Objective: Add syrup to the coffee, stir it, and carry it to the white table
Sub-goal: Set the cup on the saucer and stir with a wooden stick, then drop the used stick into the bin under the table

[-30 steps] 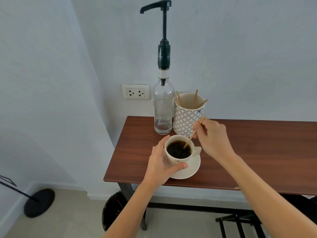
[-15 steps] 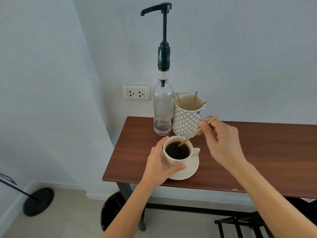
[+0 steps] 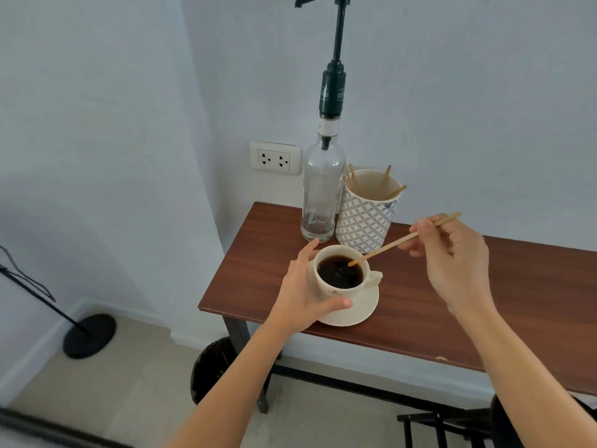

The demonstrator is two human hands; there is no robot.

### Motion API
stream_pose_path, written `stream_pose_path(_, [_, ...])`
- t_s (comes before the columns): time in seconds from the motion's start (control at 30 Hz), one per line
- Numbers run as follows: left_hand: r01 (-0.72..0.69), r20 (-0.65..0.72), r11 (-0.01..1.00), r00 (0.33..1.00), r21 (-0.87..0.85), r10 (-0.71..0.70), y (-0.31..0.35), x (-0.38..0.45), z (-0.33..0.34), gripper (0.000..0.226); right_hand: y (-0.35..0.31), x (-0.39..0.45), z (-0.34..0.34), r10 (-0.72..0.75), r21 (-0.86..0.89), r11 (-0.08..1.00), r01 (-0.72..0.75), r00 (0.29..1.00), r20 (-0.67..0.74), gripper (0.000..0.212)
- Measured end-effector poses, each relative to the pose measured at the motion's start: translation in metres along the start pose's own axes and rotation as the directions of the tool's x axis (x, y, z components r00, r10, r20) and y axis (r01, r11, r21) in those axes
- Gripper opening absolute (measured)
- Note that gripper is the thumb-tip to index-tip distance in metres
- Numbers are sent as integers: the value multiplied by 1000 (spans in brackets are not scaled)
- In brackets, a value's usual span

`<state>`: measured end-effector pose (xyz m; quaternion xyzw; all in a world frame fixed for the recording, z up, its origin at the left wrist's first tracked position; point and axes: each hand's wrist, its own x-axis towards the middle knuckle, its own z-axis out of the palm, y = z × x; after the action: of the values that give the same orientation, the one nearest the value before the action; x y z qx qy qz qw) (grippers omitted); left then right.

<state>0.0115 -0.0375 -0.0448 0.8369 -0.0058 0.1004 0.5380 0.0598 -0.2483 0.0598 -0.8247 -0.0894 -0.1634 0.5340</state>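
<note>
Cup (image 3: 342, 279) sits on saucer (image 3: 358, 310) near the front left corner of the table (image 3: 533, 286); left hand (image 3: 303, 292) wraps the cup's left side, right hand (image 3: 452, 257) is up to the right, pinching a stir stick (image 3: 387, 247) whose lower tip is over the coffee. Behind the cup, against the wall: pump bottle (image 3: 321, 195) on the left, stick holder (image 3: 368, 215) touching its right side. Wall socket (image 3: 274, 156) is left of the bottle; bin (image 3: 213, 370) lies under the table's left end, stand base (image 3: 89, 334) on the floor far left.

Counts on the brown table (image 3: 517, 286)

One coffee cup (image 3: 339, 286), one saucer (image 3: 361, 313), one pump bottle (image 3: 321, 195), one patterned holder (image 3: 365, 218), perhaps five loose stir sticks (image 3: 353, 182), two hands.
</note>
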Motion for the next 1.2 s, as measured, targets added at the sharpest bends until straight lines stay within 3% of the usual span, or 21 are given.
stream_pose_path(0.13, [-2, -112, 995, 994, -99, -9, 5, -12, -5, 90, -6, 11, -8, 270, 370, 897, -240, 962, -30, 26])
stream_pose_path(0.23, [-32, -243, 995, 970, -91, 9, 10, -17, -36, 74, -26, 12, -7, 338, 560, 772, -301, 940, 40, 28])
stream_pose_path(0.4, [-17, -488, 1000, 873, -6, 12, -38, -12, -132, 51, -73, -6, 42, 338, 658, 681, -323, 935, 109, 31])
stream_pose_path(0.53, [132, -495, 983, 867, 131, -51, -103, -6, -220, 46, -106, -39, 126, 352, 643, 686, -340, 929, 115, 29])
stream_pose_path(0.67, [175, -392, 938, 919, 300, -46, -164, 13, -293, 50, -121, -83, 235, 330, 533, 782, -322, 940, 83, 25])
stream_pose_path(0.77, [197, -328, 885, 943, 421, -53, -201, 29, -325, 53, -122, -115, 313, 214, 269, 936, -229, 973, 85, 22])
stream_pose_path(0.83, [170, -274, 849, 961, 500, -31, -222, 38, -335, 55, -112, -133, 357, 164, 60, 983, -174, 975, 150, 20])
stream_pose_path(1.0, [132, -181, 821, 983, 556, -35, -257, 57, -343, 58, -51, -157, 433, 229, -252, 955, -158, 932, 282, 25])
stream_pose_path(1.2, [164, -156, 827, 983, 538, -94, -276, 68, -341, 59, 1, -161, 470, 422, -354, 885, -302, 841, 338, 29])
